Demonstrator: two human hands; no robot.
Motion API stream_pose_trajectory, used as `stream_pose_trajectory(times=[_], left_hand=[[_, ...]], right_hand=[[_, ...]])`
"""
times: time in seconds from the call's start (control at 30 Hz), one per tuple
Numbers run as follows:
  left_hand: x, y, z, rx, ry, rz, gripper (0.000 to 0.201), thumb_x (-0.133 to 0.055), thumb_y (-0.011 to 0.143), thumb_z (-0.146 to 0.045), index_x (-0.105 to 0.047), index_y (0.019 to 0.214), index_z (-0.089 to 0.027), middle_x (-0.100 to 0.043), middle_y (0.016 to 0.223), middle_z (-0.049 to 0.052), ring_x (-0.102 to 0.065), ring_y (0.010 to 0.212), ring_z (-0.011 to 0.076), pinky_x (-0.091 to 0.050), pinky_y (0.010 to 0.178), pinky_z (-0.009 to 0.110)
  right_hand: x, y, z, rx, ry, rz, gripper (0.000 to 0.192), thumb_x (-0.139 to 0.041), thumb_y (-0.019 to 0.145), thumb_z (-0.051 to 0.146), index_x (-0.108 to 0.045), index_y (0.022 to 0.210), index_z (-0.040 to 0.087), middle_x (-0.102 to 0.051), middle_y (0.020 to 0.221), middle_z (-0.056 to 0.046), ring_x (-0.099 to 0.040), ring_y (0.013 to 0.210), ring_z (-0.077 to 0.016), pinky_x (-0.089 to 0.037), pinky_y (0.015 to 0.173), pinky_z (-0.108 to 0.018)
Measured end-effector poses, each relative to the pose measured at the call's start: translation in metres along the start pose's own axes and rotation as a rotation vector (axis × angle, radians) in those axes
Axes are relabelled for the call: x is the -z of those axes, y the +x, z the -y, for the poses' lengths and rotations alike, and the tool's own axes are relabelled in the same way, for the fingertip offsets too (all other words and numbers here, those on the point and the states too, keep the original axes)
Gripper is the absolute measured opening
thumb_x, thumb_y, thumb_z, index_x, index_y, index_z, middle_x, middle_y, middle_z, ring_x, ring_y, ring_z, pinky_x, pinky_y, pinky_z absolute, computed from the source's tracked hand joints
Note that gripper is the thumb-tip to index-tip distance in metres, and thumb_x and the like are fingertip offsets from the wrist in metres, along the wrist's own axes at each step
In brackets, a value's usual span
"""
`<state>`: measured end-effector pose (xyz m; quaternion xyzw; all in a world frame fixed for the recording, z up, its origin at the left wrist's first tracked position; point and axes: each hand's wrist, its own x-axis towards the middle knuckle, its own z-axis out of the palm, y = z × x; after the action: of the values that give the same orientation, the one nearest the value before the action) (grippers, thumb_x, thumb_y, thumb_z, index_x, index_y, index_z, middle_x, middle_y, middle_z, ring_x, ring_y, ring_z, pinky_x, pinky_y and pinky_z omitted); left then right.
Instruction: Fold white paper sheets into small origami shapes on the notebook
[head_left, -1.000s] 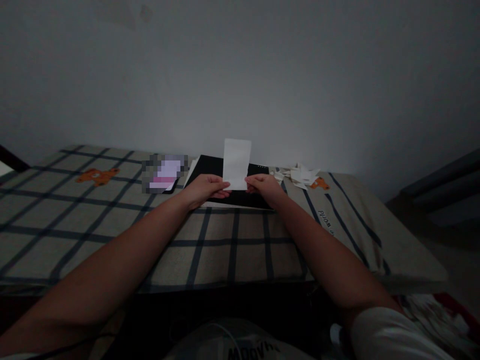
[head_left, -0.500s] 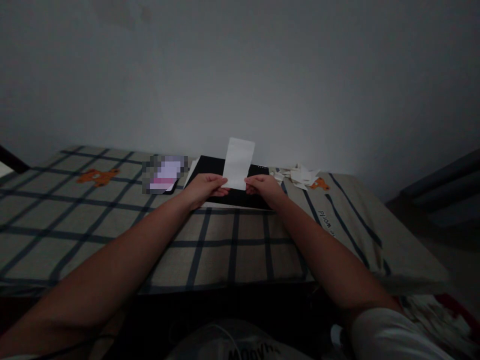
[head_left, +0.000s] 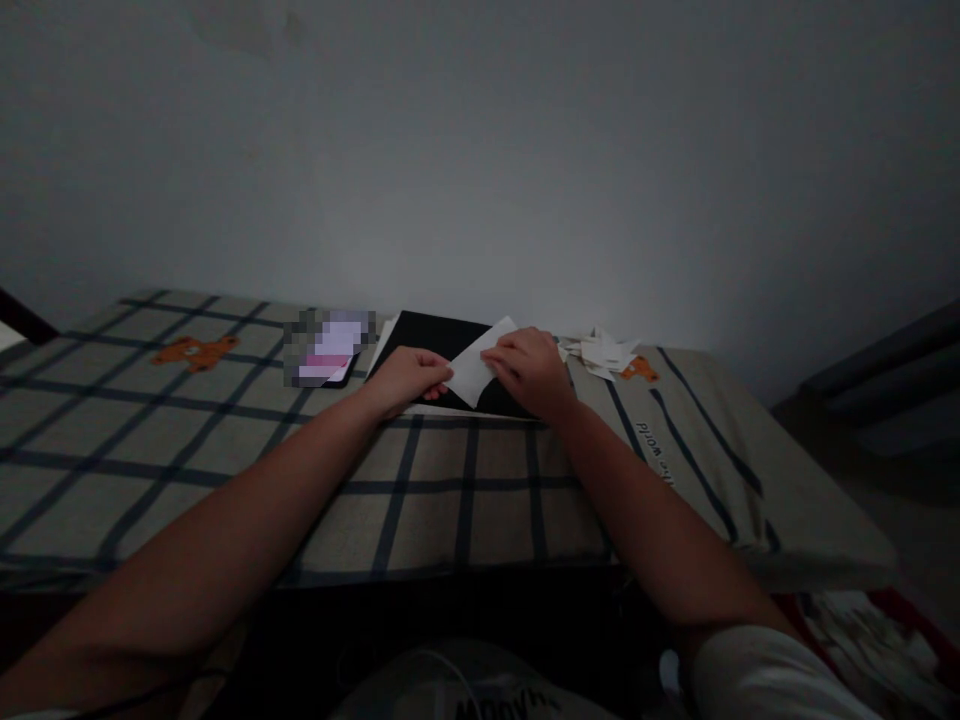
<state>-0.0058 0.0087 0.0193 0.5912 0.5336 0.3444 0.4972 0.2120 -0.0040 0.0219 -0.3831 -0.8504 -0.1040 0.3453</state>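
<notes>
A small white slip of paper (head_left: pixel 474 368) is held tilted over a flat black board or folder (head_left: pixel 427 345). My left hand (head_left: pixel 416 378) pinches its left corner between thumb and fingers. On the slip's right side, the fingers of my right hand (head_left: pixel 531 368) are bent and closed at its edge; the fingertips of this hand partly cover the paper. White sheets (head_left: pixel 382 340) stick out from under the black board at its left and front edges.
To the left lies a phone (head_left: pixel 330 350) with a lit, partly blurred screen. A heap of white paper pieces (head_left: pixel 604 352) lies right of the board. A checked cloth (head_left: pixel 465 480) with orange bear patches covers the table, and a grey wall (head_left: pixel 480 170) rises behind.
The paper slip has turned from upright to a slant leaning right and come lower. My right hand has shifted up along its right side; my left hand has barely moved.
</notes>
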Motion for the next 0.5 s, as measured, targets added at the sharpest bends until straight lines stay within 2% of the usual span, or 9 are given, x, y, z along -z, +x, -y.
stream_pose_trajectory(times=[0.13,0.2,0.33,0.5], left_hand=[[0.001,-0.004,0.001,-0.076,0.135,0.117,0.009,-0.065,0.074,-0.020,-0.067,0.067,-0.014,-0.057,0.050,-0.001,-0.048,0.044,0.0072,-0.032,0.042,0.018],[0.002,-0.004,0.005,-0.141,0.173,0.162,0.013,-0.066,0.072,-0.025,-0.067,0.066,-0.015,-0.055,0.050,-0.002,-0.046,0.045,0.0074,-0.031,0.043,0.018],[0.004,0.001,0.011,-0.228,0.142,0.170,0.020,-0.065,0.073,-0.034,-0.067,0.067,-0.015,-0.056,0.054,-0.002,-0.047,0.049,0.0084,-0.032,0.046,0.020],[0.005,0.002,0.011,-0.262,0.135,0.121,0.031,-0.066,0.076,-0.043,-0.072,0.080,-0.013,-0.061,0.063,0.001,-0.052,0.056,0.0110,-0.037,0.050,0.022]], right_hand=[[0.001,0.005,0.017,0.058,-0.144,0.078,0.027,-0.048,0.096,0.028,-0.066,0.116,0.024,-0.064,0.122,-0.009,-0.050,0.117,-0.0235,-0.023,0.102,-0.044],[-0.001,0.005,0.019,0.059,-0.143,0.141,0.027,-0.046,0.097,0.029,-0.068,0.112,0.024,-0.068,0.114,-0.007,-0.052,0.113,-0.0231,-0.020,0.104,-0.046],[-0.003,0.005,0.014,-0.016,-0.050,0.228,0.028,-0.047,0.096,0.035,-0.072,0.098,0.023,-0.073,0.096,-0.005,-0.059,0.098,-0.0217,-0.029,0.096,-0.043],[-0.002,0.005,0.009,-0.170,0.186,0.242,0.025,-0.052,0.093,0.031,-0.074,0.095,0.019,-0.074,0.096,-0.005,-0.065,0.092,-0.0181,-0.042,0.083,-0.032]])
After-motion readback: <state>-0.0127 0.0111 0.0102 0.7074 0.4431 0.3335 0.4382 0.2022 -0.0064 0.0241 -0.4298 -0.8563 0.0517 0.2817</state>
